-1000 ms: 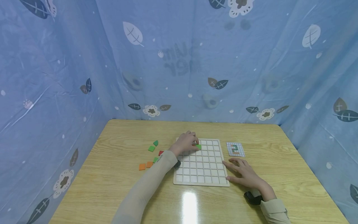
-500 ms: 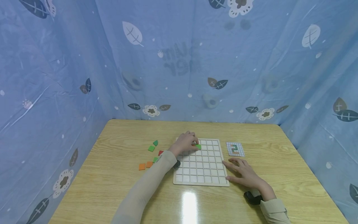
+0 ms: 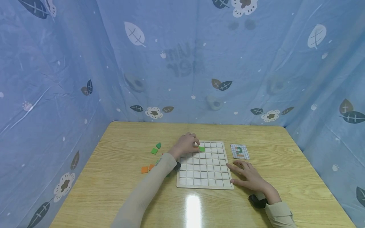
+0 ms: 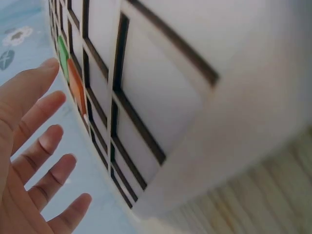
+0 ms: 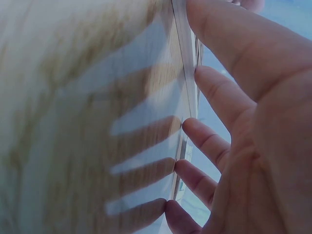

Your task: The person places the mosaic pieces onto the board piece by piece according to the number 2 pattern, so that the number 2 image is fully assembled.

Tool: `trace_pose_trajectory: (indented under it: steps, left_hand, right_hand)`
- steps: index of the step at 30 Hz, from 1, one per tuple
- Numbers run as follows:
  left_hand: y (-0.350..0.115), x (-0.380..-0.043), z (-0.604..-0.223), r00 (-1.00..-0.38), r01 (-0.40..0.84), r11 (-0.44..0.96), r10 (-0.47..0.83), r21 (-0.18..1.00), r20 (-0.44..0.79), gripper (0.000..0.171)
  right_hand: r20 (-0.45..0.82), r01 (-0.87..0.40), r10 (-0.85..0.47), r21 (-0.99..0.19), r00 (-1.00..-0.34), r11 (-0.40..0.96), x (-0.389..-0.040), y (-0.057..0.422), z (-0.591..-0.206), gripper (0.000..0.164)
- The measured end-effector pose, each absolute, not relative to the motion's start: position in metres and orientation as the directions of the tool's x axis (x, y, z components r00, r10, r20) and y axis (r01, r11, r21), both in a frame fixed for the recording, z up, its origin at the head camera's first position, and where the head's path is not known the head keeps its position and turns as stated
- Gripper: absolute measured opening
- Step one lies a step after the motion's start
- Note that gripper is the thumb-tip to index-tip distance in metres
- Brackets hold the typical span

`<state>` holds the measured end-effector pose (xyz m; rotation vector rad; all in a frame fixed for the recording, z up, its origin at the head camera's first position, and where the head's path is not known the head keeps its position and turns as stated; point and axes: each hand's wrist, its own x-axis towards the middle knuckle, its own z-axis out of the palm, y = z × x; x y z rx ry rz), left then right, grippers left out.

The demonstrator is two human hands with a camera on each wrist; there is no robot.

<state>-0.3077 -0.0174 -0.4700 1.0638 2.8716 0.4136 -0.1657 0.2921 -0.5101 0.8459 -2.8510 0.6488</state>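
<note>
My left hand [image 3: 186,145] is over the far left part of a white gridded board [image 3: 205,186], its fingers relaxed and apart in the left wrist view. Near its fingertips, a green square tile [image 3: 201,149] sits in a cell of the far rows. Beside that, an orange tile [image 4: 76,87] lies in the neighbouring cell, mostly covered by the fingers in the head view. At the board's right edge my right hand [image 3: 249,177] rests with spread fingers, thumb and index fingertips right at the rim. Its other fingertips touch the tabletop in the right wrist view.
Left of the board lie loose tiles: an orange square [image 3: 144,170], another orange one [image 3: 151,167], a green square [image 3: 154,151] and a dark green rounded piece [image 3: 158,145]. My left sleeve partly covers others. A pattern card [image 3: 240,152] lies right of the board.
My left hand has drawn slightly left, off the green tile, and some of the orange tile now shows. The left forearm covers more of the loose tiles. My right hand stays put.
</note>
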Motion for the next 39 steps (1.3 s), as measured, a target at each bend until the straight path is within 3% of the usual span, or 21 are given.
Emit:
trace_pose_trajectory:
  steps: [12, 39]
  left_hand:
    - [-0.041, -0.315, -0.467, -0.769, 0.627, 0.724, 0.634, 0.287, 0.081, 0.025]
    - [-0.097, -0.317, -0.464, -0.853, 0.511, 0.801, 0.517, 0.312, 0.071, 0.024]
  right_hand:
    - [0.205, -0.533, -0.493, -0.382, -0.845, 0.755, -0.166, 0.291, -0.51, 0.062]
    - [0.219, -0.546, -0.5, -0.376, -0.838, 0.749, -0.166, 0.291, -0.508, 0.061]
